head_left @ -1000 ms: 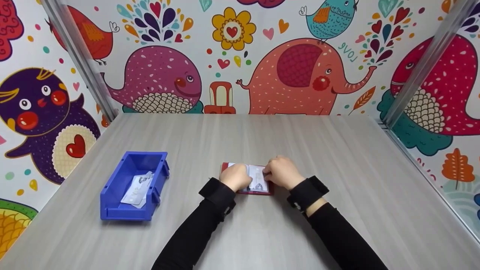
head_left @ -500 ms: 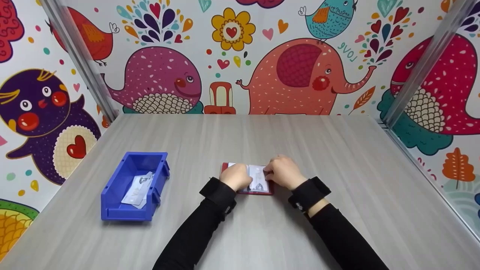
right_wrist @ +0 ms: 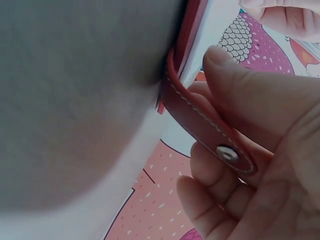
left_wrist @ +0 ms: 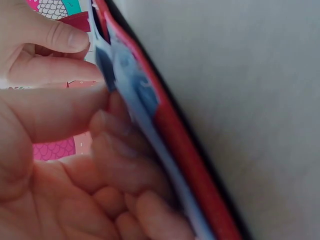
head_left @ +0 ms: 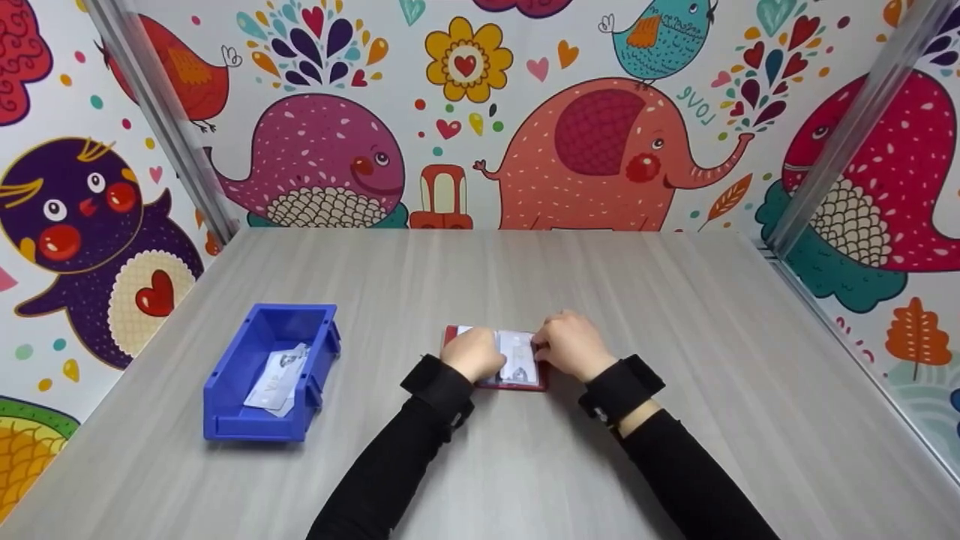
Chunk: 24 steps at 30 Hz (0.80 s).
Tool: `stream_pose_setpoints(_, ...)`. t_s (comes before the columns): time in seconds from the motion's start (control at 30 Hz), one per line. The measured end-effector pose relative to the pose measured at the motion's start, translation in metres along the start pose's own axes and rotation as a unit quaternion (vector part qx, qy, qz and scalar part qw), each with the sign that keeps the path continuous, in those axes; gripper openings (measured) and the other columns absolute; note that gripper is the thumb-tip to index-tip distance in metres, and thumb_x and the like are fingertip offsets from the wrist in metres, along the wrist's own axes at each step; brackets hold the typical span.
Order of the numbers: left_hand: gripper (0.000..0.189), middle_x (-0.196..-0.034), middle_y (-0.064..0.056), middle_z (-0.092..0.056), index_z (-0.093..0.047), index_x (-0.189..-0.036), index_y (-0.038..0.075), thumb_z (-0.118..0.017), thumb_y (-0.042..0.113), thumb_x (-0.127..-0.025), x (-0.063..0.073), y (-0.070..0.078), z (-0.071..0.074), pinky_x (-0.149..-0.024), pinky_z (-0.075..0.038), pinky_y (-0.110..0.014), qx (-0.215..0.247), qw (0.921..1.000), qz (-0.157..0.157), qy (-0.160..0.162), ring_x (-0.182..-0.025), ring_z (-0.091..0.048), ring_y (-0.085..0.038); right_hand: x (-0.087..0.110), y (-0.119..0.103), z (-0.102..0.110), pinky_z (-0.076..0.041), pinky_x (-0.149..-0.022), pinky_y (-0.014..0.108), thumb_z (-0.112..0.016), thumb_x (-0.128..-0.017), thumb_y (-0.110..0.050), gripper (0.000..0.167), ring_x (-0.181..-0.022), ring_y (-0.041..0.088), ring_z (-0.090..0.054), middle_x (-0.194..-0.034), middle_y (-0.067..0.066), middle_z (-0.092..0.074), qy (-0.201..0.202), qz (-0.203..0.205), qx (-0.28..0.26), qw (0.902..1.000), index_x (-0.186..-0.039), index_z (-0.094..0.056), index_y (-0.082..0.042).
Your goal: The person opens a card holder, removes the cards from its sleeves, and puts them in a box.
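A red card holder [head_left: 517,388] lies spread open on the table, with a white card [head_left: 517,356] over its right-hand page. My left hand [head_left: 474,354] covers much of the left page with curled fingers. In the left wrist view, its thumb and index finger pinch a clear plastic sleeve [left_wrist: 142,112] of the holder. My right hand [head_left: 574,346] grips at the holder's right edge, thumb tip at the card's side. A red strap [right_wrist: 200,117] with a metal snap sticks out from the holder between that hand's thumb and lower fingers. The left palm hides part of the pages.
A blue bin [head_left: 255,427] stands on the left of the table, with several silver-white cards [head_left: 274,382] marked VIP inside. Panels [head_left: 450,150] printed with cartoon animals rise along the back and sides of the wooden-look table [head_left: 480,270].
My right hand has shifted slightly to the right along the holder's edge. The left hand stays put on the left page, and the blue bin keeps its place.
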<state>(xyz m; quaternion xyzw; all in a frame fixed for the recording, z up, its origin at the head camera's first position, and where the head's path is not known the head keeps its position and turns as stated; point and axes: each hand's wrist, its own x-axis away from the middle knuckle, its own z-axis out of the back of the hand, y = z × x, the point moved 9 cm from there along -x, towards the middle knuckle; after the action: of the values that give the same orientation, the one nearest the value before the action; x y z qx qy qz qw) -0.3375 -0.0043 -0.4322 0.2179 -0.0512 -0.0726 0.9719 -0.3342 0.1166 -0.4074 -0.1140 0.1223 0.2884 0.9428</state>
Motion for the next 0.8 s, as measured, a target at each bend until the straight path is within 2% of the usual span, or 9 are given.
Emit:
stream_pose_setpoints(0.23, 0.009, -0.091, -0.007, -0.067, -0.065, -0.081, 0.007, -0.065, 0.016, -0.082, 0.0009, 0.0006, 0.0010, -0.071, -0.051, -0.041, -0.004, 1.0000, -0.002, -0.002, -0.074, -0.056, -0.021, 0.0012, -0.0029, -0.0004, -0.049, -0.069, 0.045, -0.087, -0.067, -0.010, 0.019, -0.075, 0.031, -0.061, -0.077, 0.007, -0.068, 0.018, 0.014, 0.018, 0.9996, -0.084, -0.079, -0.007)
stream_pose_setpoints(0.53, 0.011, -0.095, -0.009, -0.068, -0.065, -0.082, 0.007, -0.065, 0.017, -0.084, 0.0014, 0.0015, 0.0018, -0.073, -0.050, -0.042, -0.002, 0.9999, -0.009, -0.005, -0.076, -0.057, -0.022, -0.0023, 0.0027, -0.0051, -0.049, -0.074, 0.047, -0.088, -0.069, -0.011, 0.020, -0.079, 0.033, -0.063, -0.084, 0.009, -0.073, -0.015, -0.034, 0.000, 0.9993, -0.087, -0.080, -0.007)
stream_pose_setpoints(0.8, 0.012, -0.093, -0.009, -0.067, -0.064, -0.082, 0.007, -0.065, 0.019, -0.084, -0.0001, 0.0012, 0.0004, -0.074, -0.050, -0.042, 0.000, 0.9999, -0.008, -0.013, -0.075, -0.055, -0.022, -0.0030, 0.0032, -0.0053, -0.049, -0.074, 0.047, -0.088, -0.067, -0.011, 0.019, -0.078, 0.033, -0.063, -0.083, 0.008, -0.073, -0.017, -0.043, 0.001, 0.9989, -0.084, -0.080, -0.008)
